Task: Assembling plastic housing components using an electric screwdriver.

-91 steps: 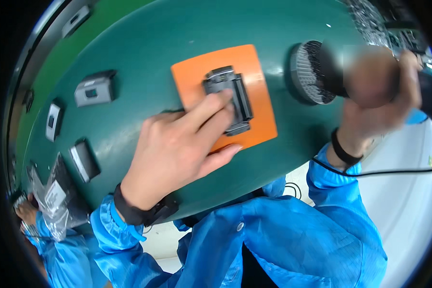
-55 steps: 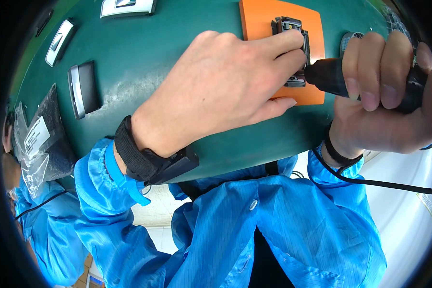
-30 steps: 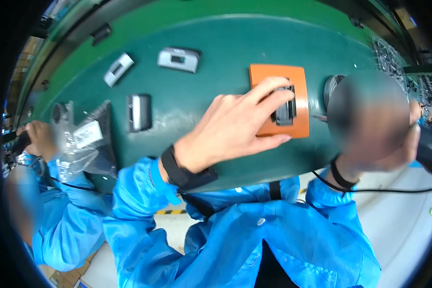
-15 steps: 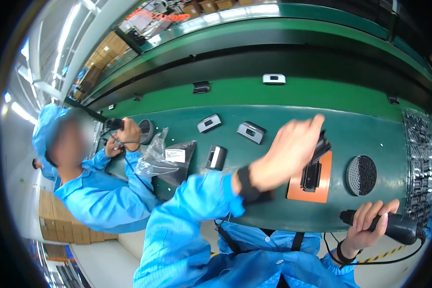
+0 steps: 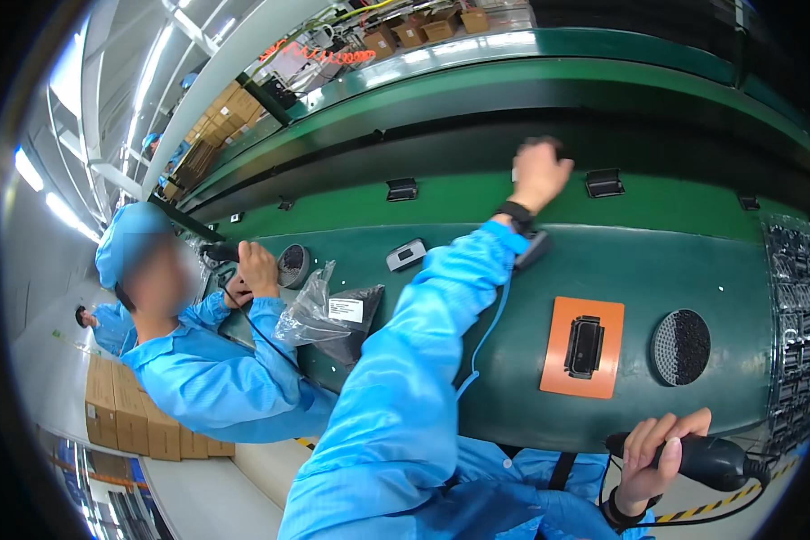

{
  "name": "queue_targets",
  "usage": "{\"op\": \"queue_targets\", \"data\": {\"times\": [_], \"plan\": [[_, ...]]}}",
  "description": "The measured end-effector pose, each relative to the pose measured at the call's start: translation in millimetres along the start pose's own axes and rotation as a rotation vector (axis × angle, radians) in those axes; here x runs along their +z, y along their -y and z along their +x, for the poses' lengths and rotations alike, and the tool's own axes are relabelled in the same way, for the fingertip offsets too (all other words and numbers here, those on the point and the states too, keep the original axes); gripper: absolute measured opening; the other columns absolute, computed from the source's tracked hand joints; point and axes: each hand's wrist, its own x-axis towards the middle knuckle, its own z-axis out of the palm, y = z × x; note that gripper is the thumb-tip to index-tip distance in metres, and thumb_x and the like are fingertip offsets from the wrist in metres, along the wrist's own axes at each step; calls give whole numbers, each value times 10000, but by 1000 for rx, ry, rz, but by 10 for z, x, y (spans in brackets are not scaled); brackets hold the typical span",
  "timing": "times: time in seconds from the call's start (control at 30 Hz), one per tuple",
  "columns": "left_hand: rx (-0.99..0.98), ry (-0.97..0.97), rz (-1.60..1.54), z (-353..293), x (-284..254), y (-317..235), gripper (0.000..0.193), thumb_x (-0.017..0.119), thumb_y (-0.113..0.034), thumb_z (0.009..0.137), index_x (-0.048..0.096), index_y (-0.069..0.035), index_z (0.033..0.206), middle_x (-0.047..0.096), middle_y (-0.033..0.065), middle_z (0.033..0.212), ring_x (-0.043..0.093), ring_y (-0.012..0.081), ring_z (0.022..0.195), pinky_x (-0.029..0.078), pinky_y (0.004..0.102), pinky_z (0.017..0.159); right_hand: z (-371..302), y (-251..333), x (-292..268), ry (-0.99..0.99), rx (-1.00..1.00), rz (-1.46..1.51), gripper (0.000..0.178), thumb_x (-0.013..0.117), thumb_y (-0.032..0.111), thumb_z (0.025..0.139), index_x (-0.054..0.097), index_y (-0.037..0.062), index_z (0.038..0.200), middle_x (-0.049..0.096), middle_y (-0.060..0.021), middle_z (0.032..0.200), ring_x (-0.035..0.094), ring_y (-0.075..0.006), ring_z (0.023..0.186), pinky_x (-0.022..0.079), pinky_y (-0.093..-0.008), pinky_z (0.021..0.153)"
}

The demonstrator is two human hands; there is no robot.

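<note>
My left hand [image 5: 540, 177] reaches far out over the bright green strip, its fingers curled around something dark at the fingertips. A pale edge shows beside the hand; most of what it grips is hidden. My right hand [image 5: 652, 454] wraps around a black corded electric screwdriver [image 5: 711, 461] at the near edge of the bench. In front of it lies an orange plate [image 5: 558, 373] with a black rectangular housing [image 5: 585, 346] on it. A round dish [image 5: 681, 348] of small black pieces stands to the plate's right. Partly behind my left wrist is a grey housing [image 5: 533, 250].
Black housings [image 5: 605, 183] [image 5: 402, 189] sit on the green strip. Another grey housing [image 5: 407, 255] lies near a plastic bag [image 5: 346, 326] of dark pieces. Clear trays [image 5: 794, 333] of black parts line the right side. At left, a co-worker [image 5: 207, 360] in blue holds a dark tool.
My left hand has moved from above the orange plate to the far green strip. The black part it held is gone from there, and a black housing now shows on the strip. The screwdriver stays in my right hand.
</note>
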Motion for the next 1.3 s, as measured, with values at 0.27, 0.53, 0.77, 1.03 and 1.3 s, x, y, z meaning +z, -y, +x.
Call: {"op": "queue_targets", "data": {"times": [0.27,0.53,0.77,1.03,1.3], "plan": [[-479,158,-345,-96,-440,974,702,879,-232,723,577,78,1275,647,292,1228,643,374,1164,518,435,993,234,28,-62,-58,-69,-24,190,508,180,1032,360,88,957,384,-5,601,332,-88,434,315,-228,401],[-327,301,-839,-102,-604,116,597,806,-71,801,569,97,1323,711,138,1050,666,184,948,533,308,836,335,298,-577,-142,-184,-118,188,405,172,1086,352,107,918,334,8,634,289,-58,489,279,-193,438],[263,771,-552,-1046,-1639,-873,474,697,34,848,624,-38,1311,655,39,964,594,121,860,501,287,808,290,178,-409,-76,-195,-115,121,448,147,1044,388,87,957,388,-10,617,341,-91,460,325,-245,423],[771,770,-408,-1421,-1372,-818,266,716,52,776,651,-65,1006,640,62,975,626,277,917,477,382,805,195,105,-416,-11,-170,-149,88,440,132,1023,385,64,1028,420,-26,620,385,-105,453,374,-263,432],[893,950,-314,-1287,-1331,-833,194,732,-36,764,678,-70,948,637,35,968,608,256,948,461,377,833,256,47,-460,-15,-135,-134,99,455,138,1019,392,61,1030,428,-31,612,397,-107,452,390,-268,440]]}}
